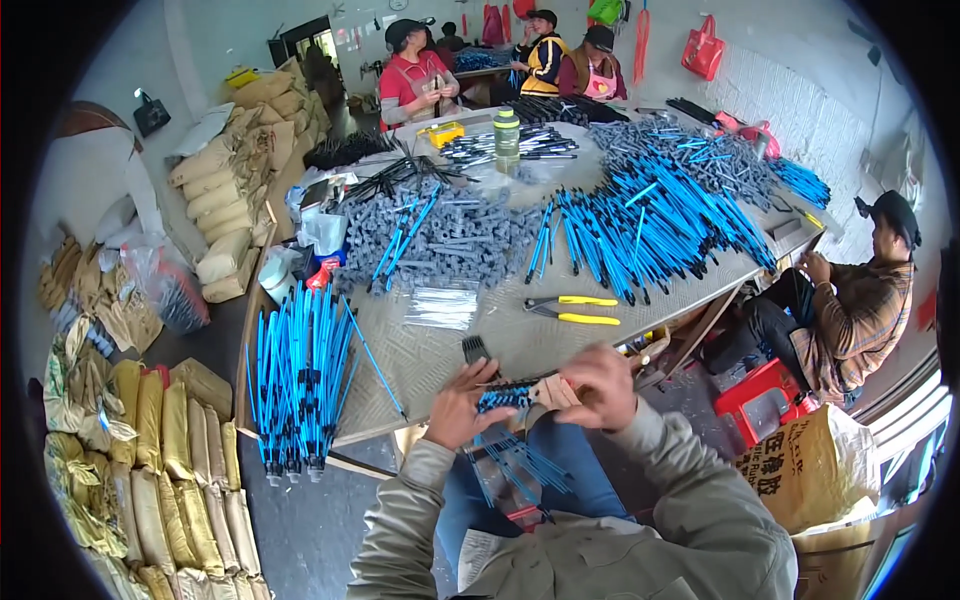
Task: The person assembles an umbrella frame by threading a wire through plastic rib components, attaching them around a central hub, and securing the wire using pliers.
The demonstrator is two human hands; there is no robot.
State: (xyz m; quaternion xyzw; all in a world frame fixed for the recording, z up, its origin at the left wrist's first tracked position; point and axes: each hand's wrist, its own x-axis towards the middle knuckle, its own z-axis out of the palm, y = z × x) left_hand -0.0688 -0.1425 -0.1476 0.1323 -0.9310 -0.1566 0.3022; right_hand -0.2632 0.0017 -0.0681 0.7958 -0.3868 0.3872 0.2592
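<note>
Over my lap, my left hand (pixel 458 408) is closed around one side of a bundle of thin blue rods with black ends (pixel 515 462). Its rods hang down between my knees. My right hand (pixel 603 388) is at the other side with bent fingers, by a tan strip of paper or card (pixel 556 392) at the bundle's top. What its fingertips pinch is too small to make out. Just beyond my left hand, a black fringed piece (pixel 474 348) sits at the table edge. Pliers with yellow handles (pixel 580 309) lie farther off on the table.
On the table (pixel 400 345) are white sticks (pixel 440 308), grey plastic parts (pixel 440 240), blue rods (pixel 640 225) and a bottle (pixel 507 140). More rods (pixel 300 370) overhang its left edge. Sacks (pixel 190 450) stack at left; a person (pixel 850 310) sits at right, others behind.
</note>
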